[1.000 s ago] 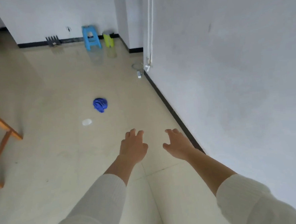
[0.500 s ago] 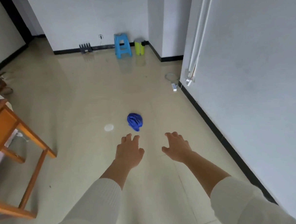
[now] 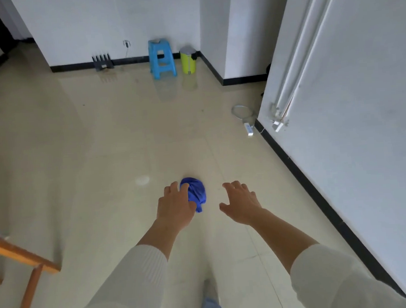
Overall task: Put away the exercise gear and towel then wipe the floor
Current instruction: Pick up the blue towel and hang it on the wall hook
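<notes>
Left hand (image 3: 175, 207), perhaps on blue wad (image 3: 197, 190)

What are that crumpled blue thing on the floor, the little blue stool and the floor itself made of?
Blue thing: soft matte cloth, judging by its folds and creases.
Stool: probably moulded plastic, one even bright colour, smooth.
Floor: glossy tile, likely ceramic; it mirrors the stool and shows thin joint lines.

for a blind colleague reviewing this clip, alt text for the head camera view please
The left hand and right hand, both empty, stretch forward with fingers spread toward a crumpled blue cloth on a glossy beige floor. A blue stool and a yellow-green bin stand by the far wall; a wooden frame shows at left.
</notes>
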Demonstrator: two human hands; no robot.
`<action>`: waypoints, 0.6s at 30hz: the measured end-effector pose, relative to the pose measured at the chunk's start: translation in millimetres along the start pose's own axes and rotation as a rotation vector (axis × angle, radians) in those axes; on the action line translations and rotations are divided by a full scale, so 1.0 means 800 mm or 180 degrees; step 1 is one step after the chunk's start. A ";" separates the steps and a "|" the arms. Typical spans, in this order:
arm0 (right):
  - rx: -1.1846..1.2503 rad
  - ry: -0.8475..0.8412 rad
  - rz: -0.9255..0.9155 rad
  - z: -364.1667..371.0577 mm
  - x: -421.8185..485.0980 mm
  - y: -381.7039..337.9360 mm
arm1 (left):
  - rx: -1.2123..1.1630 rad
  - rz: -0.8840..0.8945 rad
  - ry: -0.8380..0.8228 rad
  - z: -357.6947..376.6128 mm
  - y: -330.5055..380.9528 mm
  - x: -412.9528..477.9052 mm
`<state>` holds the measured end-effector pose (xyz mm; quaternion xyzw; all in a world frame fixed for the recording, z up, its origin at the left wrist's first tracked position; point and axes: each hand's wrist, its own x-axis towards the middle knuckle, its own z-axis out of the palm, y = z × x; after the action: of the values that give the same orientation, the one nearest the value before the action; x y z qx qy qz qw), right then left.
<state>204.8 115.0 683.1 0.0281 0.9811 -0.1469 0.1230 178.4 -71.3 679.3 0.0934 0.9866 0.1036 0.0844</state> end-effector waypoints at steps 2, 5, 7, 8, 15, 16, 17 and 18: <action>-0.0079 -0.0098 0.0091 -0.011 0.066 -0.004 | -0.0105 -0.0008 -0.0096 -0.005 -0.012 0.064; -0.0171 -0.0214 0.0160 -0.031 0.157 -0.017 | -0.0171 -0.0005 -0.0175 -0.015 -0.034 0.151; -0.0162 -0.0236 0.0183 -0.043 0.213 -0.030 | -0.0190 -0.0021 -0.0222 -0.022 -0.054 0.204; -0.0163 -0.0241 0.0194 -0.047 0.239 -0.037 | -0.0176 -0.0032 -0.0251 -0.024 -0.066 0.230; -0.0001 -0.0338 0.0559 -0.018 0.432 -0.061 | -0.0088 0.0222 -0.0404 -0.003 -0.139 0.433; 0.0075 -0.0333 0.0678 -0.007 0.460 -0.061 | -0.0080 0.0300 -0.0456 0.006 -0.148 0.459; 0.0162 -0.0325 0.0799 0.005 0.486 -0.059 | -0.0025 0.0394 -0.0513 0.016 -0.158 0.484; 0.0274 -0.0351 0.0941 0.021 0.510 -0.057 | 0.0063 0.0505 -0.0594 0.026 -0.169 0.506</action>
<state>-190.4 74.4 578.5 0.1693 0.9508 -0.1704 0.1956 -232.5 -115.6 569.5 0.1813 0.9649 0.0911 0.1665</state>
